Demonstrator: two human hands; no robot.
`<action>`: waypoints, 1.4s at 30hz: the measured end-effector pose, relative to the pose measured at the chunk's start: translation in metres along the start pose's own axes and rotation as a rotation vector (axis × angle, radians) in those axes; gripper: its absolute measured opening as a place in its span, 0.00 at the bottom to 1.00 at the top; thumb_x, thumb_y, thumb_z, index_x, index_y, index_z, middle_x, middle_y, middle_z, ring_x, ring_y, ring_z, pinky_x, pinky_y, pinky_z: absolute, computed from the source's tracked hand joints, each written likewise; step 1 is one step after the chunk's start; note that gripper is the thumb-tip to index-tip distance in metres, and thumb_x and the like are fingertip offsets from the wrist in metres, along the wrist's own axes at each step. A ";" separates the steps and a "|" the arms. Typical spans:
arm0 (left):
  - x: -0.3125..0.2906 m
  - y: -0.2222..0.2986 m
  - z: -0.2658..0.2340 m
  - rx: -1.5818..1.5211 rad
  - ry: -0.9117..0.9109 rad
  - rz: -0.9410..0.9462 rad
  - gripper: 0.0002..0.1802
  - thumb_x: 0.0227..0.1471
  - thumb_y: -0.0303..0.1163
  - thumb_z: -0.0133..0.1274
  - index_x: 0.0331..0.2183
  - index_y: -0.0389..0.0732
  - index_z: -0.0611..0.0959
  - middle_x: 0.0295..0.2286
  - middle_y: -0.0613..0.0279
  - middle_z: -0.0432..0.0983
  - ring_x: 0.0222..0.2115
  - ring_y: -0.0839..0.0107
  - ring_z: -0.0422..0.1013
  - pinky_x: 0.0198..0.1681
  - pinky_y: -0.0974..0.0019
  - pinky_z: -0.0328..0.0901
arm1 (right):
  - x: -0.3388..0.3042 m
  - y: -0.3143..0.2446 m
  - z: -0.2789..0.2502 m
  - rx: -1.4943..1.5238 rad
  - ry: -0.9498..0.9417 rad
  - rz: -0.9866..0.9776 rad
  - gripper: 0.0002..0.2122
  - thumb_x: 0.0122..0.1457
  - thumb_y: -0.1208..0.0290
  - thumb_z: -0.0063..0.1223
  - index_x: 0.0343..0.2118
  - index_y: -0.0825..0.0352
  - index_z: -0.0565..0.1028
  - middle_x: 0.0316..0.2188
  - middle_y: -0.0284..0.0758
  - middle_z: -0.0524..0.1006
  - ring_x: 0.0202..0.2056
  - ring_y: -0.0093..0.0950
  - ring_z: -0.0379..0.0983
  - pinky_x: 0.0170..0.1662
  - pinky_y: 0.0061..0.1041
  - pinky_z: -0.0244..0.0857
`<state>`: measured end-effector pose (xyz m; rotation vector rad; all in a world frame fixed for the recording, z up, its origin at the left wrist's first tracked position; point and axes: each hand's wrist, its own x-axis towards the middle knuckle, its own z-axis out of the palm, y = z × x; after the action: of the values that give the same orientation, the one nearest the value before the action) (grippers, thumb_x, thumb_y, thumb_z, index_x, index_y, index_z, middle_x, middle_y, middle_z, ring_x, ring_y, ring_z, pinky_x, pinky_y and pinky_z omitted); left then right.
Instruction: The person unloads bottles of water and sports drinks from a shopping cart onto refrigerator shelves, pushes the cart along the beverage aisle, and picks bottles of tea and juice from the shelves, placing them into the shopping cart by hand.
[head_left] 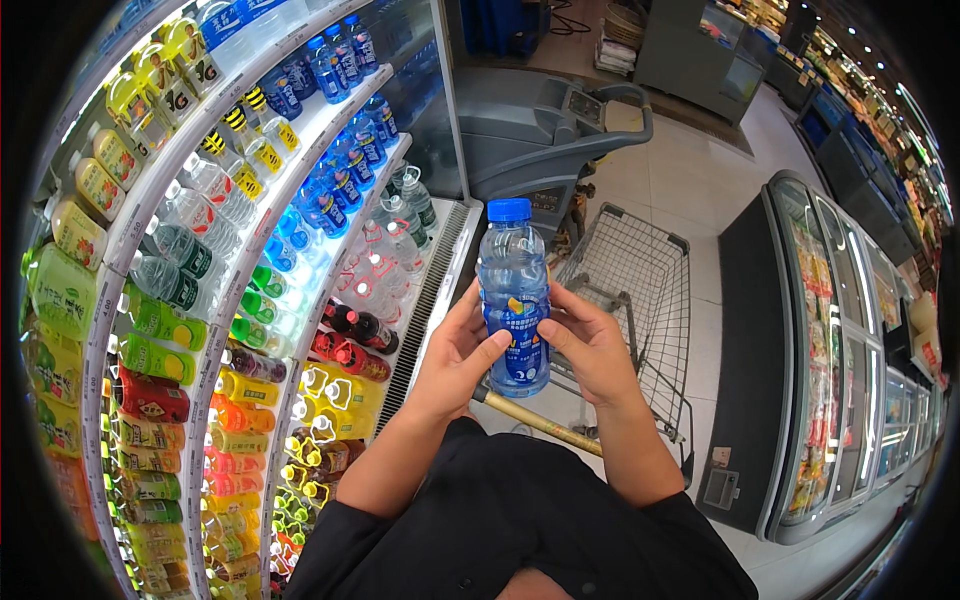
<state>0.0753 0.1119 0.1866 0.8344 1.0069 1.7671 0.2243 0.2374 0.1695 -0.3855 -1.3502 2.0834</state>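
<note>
A clear plastic drink bottle (pixel 512 260) with a blue cap and a blue label stands upright between my two hands. My left hand (pixel 462 352) grips its left side, thumb lying on the label. From the right, my right hand (pixel 590 350) holds it too, with the thumb pressed to the label's edge and the fingers behind. The cap is on the bottle. Both hands are in front of my body, above the yellowish handle (pixel 540 423) of a wire shopping cart (pixel 640 290).
A lit drinks shelf (pixel 325 130) with rows of bottles curves along my left. Beyond the cart is a grey floor-cleaning machine (pixel 530 120). On the right stands a glass-topped freezer (pixel 765 400) holding packages. Pale floor tiles (pixel 680 180) run between them.
</note>
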 end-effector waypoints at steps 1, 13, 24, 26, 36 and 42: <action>0.000 0.000 0.000 0.000 0.001 0.000 0.43 0.59 0.21 0.55 0.69 0.34 0.53 0.58 0.50 0.67 0.57 0.64 0.67 0.61 0.59 0.62 | 0.000 0.001 -0.001 0.000 0.000 0.001 0.27 0.62 0.78 0.60 0.64 0.70 0.67 0.51 0.39 0.77 0.52 0.27 0.73 0.57 0.30 0.67; -0.001 0.000 0.002 -0.022 -0.014 -0.013 0.42 0.59 0.18 0.53 0.69 0.35 0.53 0.60 0.50 0.65 0.58 0.63 0.66 0.62 0.60 0.60 | -0.002 -0.004 0.000 -0.035 0.025 -0.059 0.26 0.61 0.78 0.61 0.63 0.69 0.68 0.50 0.34 0.77 0.51 0.24 0.72 0.57 0.27 0.67; 0.006 -0.010 0.008 0.110 0.161 0.120 0.38 0.59 0.20 0.55 0.67 0.34 0.60 0.57 0.50 0.68 0.56 0.64 0.67 0.61 0.61 0.61 | -0.015 0.005 0.020 -0.547 0.132 -0.317 0.35 0.53 0.71 0.72 0.63 0.73 0.66 0.54 0.43 0.75 0.52 0.30 0.74 0.54 0.29 0.69; 0.002 -0.006 0.010 0.032 0.166 0.079 0.37 0.59 0.20 0.55 0.66 0.34 0.61 0.57 0.50 0.68 0.56 0.64 0.67 0.61 0.60 0.62 | -0.015 0.004 0.019 -0.558 0.146 -0.278 0.40 0.51 0.70 0.74 0.65 0.74 0.63 0.54 0.44 0.75 0.52 0.29 0.74 0.55 0.29 0.69; 0.002 -0.010 0.005 -0.121 0.104 -0.040 0.33 0.61 0.25 0.56 0.65 0.33 0.65 0.58 0.52 0.67 0.58 0.65 0.66 0.62 0.60 0.60 | -0.017 -0.005 0.017 0.079 0.048 -0.008 0.43 0.52 0.76 0.71 0.68 0.75 0.55 0.56 0.40 0.71 0.56 0.27 0.70 0.60 0.30 0.64; 0.006 -0.010 0.007 -0.087 0.016 -0.035 0.30 0.62 0.25 0.53 0.63 0.32 0.66 0.56 0.52 0.71 0.56 0.65 0.69 0.60 0.56 0.64 | -0.020 0.003 0.029 -0.151 0.089 -0.175 0.44 0.53 0.76 0.70 0.68 0.76 0.52 0.59 0.42 0.68 0.59 0.29 0.67 0.62 0.30 0.62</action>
<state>0.0831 0.1216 0.1810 0.7458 0.9424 1.7774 0.2231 0.2030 0.1777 -0.4032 -1.4390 1.8073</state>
